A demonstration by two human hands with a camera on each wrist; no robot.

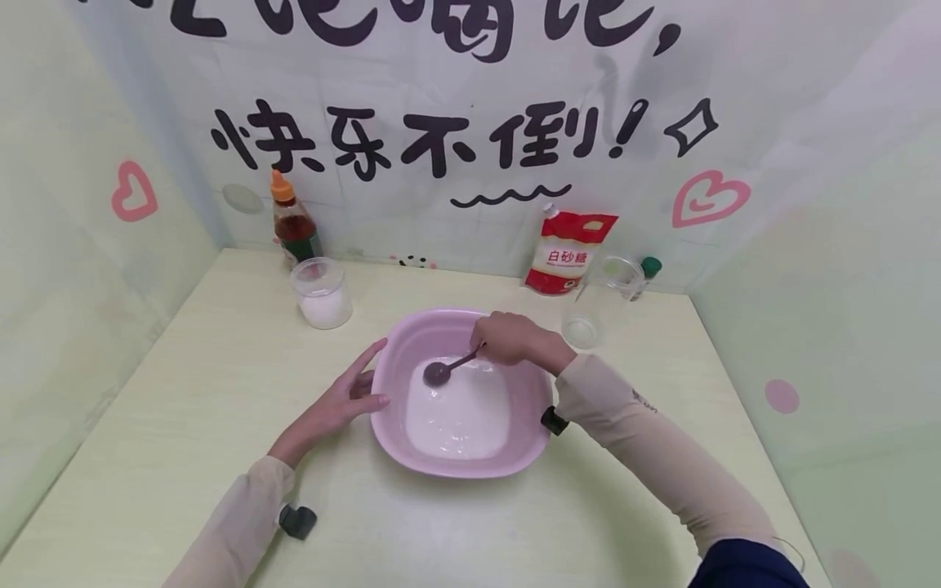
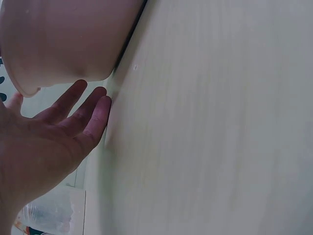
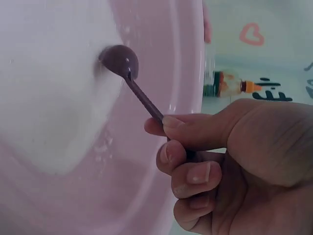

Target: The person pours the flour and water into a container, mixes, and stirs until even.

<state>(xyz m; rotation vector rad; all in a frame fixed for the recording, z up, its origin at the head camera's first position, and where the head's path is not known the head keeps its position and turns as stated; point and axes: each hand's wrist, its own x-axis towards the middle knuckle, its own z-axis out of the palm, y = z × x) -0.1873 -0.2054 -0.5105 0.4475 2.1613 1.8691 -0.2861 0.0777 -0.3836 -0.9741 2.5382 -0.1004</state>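
Observation:
A pink plastic basin (image 1: 463, 469) stands on the table, with white liquid (image 1: 456, 416) covering its bottom. My right hand (image 1: 507, 336) reaches over the far right rim and pinches the handle of a small dark brown spoon (image 1: 437, 374). The spoon's round bowl is down at the liquid, as the right wrist view also shows, with thumb (image 3: 188, 129) and curled fingers round the handle's end. My left hand (image 1: 345, 400) is at the basin's left side, thumb at the rim. Its fingers (image 2: 90, 115) stretch out, spread beside the outer wall in the left wrist view.
Behind the basin on the left stand a clear jar (image 1: 323, 298) of white powder and a sauce bottle (image 1: 294, 220) with an orange cap. At the back right are a red-and-white sugar pouch (image 1: 566, 253), a clear empty jar (image 1: 588, 314) and a green-capped bottle (image 1: 650, 268). Printed walls enclose the table.

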